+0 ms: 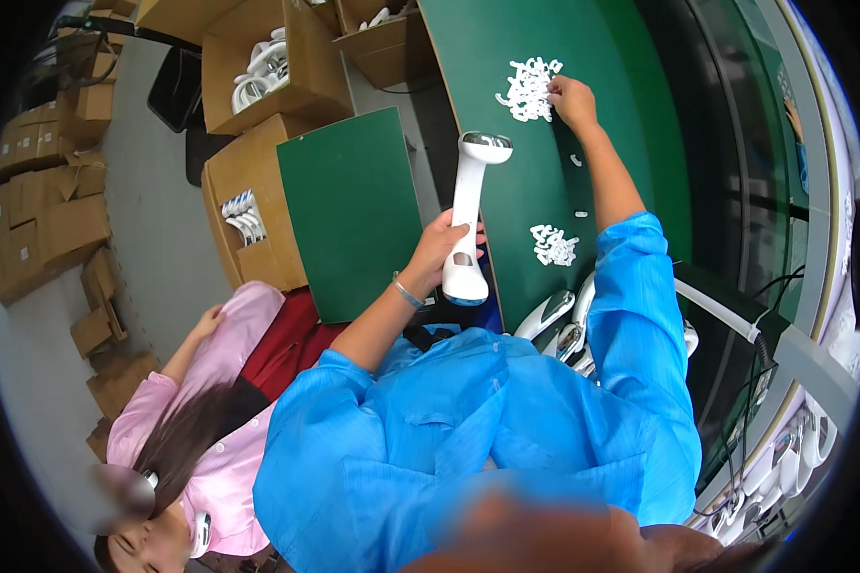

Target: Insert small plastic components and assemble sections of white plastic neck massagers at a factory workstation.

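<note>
My left hand [437, 250] is wrapped round the middle of a white handheld device [465, 196] with a shiny silver head at its upper end and a blue-edged base. The device is held upright beside the edge of the green table [506, 177]. My right hand [573, 101] is at the right side of a pile of small white curved plastic parts [527, 91]. Its fingertips are pressed together among them; what they pinch, if anything, is too small to make out. Nearer to me lies a smaller heap of white parts [554, 245], with a few single pieces between the piles.
More white devices [569, 329] lie beside my right arm. A green board [349, 215] stands at left, near cardboard boxes [248, 201] holding white parts. A person in a pink shirt [225, 458] sits to my left. A dark conveyor belt [707, 124] runs along the right.
</note>
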### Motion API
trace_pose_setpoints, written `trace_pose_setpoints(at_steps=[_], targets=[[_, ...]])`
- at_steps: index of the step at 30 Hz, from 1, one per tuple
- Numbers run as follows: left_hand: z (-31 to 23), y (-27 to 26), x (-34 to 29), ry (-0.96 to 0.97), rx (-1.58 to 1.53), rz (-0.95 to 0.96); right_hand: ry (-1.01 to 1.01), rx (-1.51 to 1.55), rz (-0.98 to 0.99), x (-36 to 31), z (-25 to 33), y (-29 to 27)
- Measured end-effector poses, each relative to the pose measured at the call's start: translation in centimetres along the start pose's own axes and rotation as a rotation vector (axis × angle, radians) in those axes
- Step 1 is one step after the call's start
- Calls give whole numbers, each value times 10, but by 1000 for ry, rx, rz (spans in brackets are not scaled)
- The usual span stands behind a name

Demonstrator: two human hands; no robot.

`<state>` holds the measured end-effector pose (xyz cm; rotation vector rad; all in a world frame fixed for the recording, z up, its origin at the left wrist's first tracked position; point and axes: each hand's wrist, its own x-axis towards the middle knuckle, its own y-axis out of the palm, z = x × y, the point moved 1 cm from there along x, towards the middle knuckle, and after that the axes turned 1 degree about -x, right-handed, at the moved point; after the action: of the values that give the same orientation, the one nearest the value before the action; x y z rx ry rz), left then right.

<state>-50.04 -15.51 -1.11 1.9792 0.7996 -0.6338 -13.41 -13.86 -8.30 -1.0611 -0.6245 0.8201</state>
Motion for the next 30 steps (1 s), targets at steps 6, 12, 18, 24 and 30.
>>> trace_pose_setpoints(at_steps=[6,12,18,24,30], targets=[[-8,22,20,6,12,7,476,1012,160,-29,0,-38],[-13,54,18,84,-47,-89,541,1684,135,-105,26,-78],[-14,92,14,-69,-60,195,606,2035,256,-184,61,-89],[1,117,-24,8,43,285,560,2019,321,-232,91,-133],[21,129,-69,144,66,426,422,1906,402,-269,104,-171]])
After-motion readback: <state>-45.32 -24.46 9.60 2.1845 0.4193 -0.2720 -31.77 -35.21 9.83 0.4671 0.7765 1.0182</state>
